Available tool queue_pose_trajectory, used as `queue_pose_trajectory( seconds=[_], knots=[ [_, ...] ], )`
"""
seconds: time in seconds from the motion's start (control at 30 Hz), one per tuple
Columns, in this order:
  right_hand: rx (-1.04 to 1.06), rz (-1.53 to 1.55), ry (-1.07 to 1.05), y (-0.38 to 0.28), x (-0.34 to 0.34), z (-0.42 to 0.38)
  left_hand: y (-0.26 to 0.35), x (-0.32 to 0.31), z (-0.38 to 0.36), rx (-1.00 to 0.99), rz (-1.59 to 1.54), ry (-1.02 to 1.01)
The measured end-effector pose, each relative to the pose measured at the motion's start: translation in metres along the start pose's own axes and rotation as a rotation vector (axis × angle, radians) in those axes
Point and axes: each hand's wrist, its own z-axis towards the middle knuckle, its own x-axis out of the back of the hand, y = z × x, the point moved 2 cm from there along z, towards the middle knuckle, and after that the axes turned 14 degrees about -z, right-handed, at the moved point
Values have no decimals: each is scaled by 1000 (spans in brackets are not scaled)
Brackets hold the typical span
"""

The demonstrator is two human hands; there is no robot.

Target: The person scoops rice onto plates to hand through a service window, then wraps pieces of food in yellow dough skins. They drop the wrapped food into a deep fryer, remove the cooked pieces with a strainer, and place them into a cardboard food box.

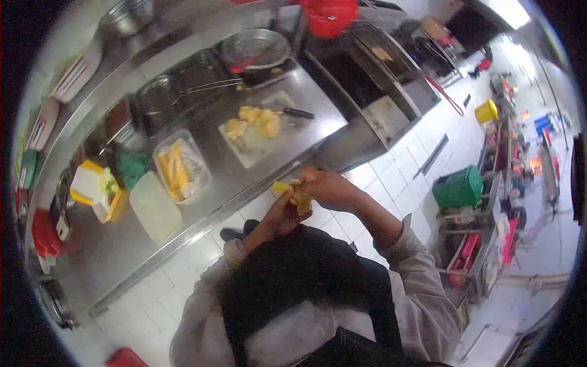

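Observation:
In front of my apron, both hands are together just off the counter's edge. My left hand (282, 215) is closed around a pale yellow piece (302, 200) whose kind I cannot make out. My right hand (329, 189) is bent over the same piece, its fingers pinched at the top. Beyond them, several yellow chunks (260, 121) lie on a white cutting board (247, 158). A black-handled knife (298, 114) rests at the board's far right. To the left stands a clear plastic tub (197, 191) with yellow pieces and a whitish wrap inside.
A translucent lid (155, 208), a green cloth (132, 168) and a yellow-and-white box (92, 186) lie on the steel counter (143, 257). Behind are a large strainer (255, 49) and a red bowl (330, 17). A green bin (458, 187) stands right, across the tiled floor.

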Motion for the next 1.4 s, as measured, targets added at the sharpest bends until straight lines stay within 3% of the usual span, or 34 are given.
queue_pose_trajectory(
  seconds=[0.07, 0.13, 0.17, 0.2, 0.27, 0.33, 0.43, 0.57, 0.63, 0.67, 0.73, 0.83, 0.87, 0.9, 0.97, 1.07, 1.1, 1.17, 1.23, 1.4],
  knots=[
    [-7, -14, 158, 18, 0, -30, -22, -12, 13, -94, 510, -71],
    [-3, -47, 310, 36, 4, -56, -42, -27, 27, 266, -354, 2],
    [-15, -42, 295, 45, 4, -69, -51, -36, 31, 282, -344, -3],
    [-25, -35, 277, 54, 5, -81, -57, -49, 34, 70, 9, -129],
    [-40, -20, 265, 67, 11, -104, -71, -64, 42, -135, 366, -258],
    [46, -118, 164, 69, 24, -121, -87, -65, 53, 298, -288, -11],
    [21, -7, 116, 76, 31, -138, -102, -71, 61, 289, -49, 19],
    [-46, -2, 85, 89, 26, -150, -122, -45, 87, 351, -41, -13],
    [-293, 510, 172, 102, 29, -152, -118, -46, 104, 371, -177, 82],
    [-300, 506, 184, 115, 25, -153, -116, -48, 114, 378, -169, 74],
    [-205, 237, 356, 140, 24, -158, -106, -65, 132, 353, -250, 80],
    [-401, 404, 448, 158, 30, -157, -104, -80, 164, 492, -423, -76],
    [-217, 134, 569, 173, 23, -159, -107, -86, 176, 503, -434, -84],
    [-308, 167, 465, 177, 33, -160, -110, -93, 188, 511, -477, -53],
    [-294, -130, 496, 187, 40, -164, -109, -107, 211, 526, -525, -24],
    [-267, -154, 448, 204, 76, -168, -101, -124, 228, 602, -495, -46],
    [-275, -152, 451, 212, 79, -167, -96, -130, 232, 422, -80, -210],
    [-401, 100, 589, 229, 83, -165, -94, -132, 246, 239, 338, -377],
    [-391, 202, 577, 239, 76, -154, -109, -121, 265, 666, -357, -207],
    [-440, 157, 661, 258, 70, -145, -123, -112, 292, 617, -357, -113]
  ],
)
